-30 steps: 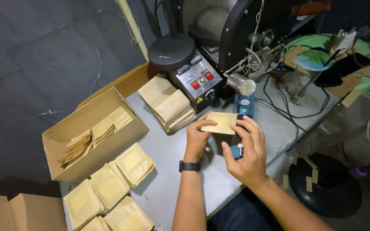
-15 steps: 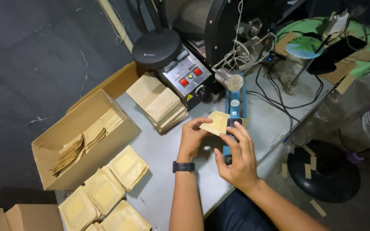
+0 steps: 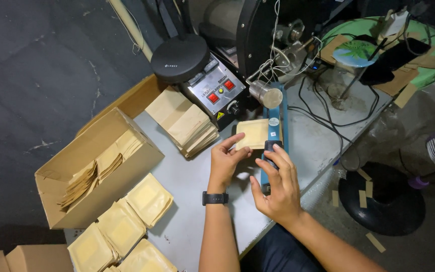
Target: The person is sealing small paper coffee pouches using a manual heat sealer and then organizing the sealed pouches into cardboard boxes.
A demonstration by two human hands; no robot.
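Note:
My left hand (image 3: 227,160), with a black watch on its wrist, pinches a small tan paper pouch (image 3: 254,133) by its near left corner. The pouch lies flat with its right edge in the blue bar sealer (image 3: 276,128). My right hand (image 3: 277,184) hovers over the sealer's black handle (image 3: 272,147), fingers spread, fingertips touching or just above it. A metal spout (image 3: 266,93) of the dark machine behind points at the pouch.
A stack of flat tan pouches (image 3: 183,121) lies left of the grey control box with red buttons (image 3: 217,93). An open cardboard box (image 3: 94,168) holds more pouches. Several filled pouches (image 3: 127,226) lie at the table's near left. Cables (image 3: 328,100) trail to the right.
My right hand has let go of the pouch and opened over the sealer handle. The pouch now lies flatter against the sealer bar, held by my left hand alone.

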